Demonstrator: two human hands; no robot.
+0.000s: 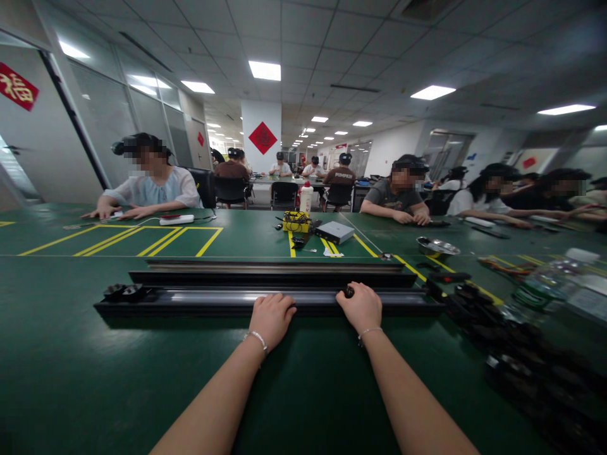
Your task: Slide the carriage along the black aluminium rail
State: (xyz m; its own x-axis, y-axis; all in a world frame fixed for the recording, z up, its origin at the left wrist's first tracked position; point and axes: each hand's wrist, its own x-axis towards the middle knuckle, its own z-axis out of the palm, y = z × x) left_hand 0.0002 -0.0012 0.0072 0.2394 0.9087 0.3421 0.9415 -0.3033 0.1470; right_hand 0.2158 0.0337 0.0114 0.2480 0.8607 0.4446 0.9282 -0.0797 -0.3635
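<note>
Two long black metal rails lie side by side across the green table. Both my hands rest on the near rail (190,302). My left hand (271,318) is curled over its front edge near the middle. My right hand (361,306) is curled over the same rail a little to the right, with a small black part at its fingertips. The far rail (265,273) lies just behind, untouched. A small black fitting (124,291) sits on the near rail's left end.
A heap of black parts (516,354) and a plastic bottle (540,292) lie at my right. A metal bowl (437,247), a grey box (334,232) and a yellow-and-black item (296,222) sit further back. Several people work across the table.
</note>
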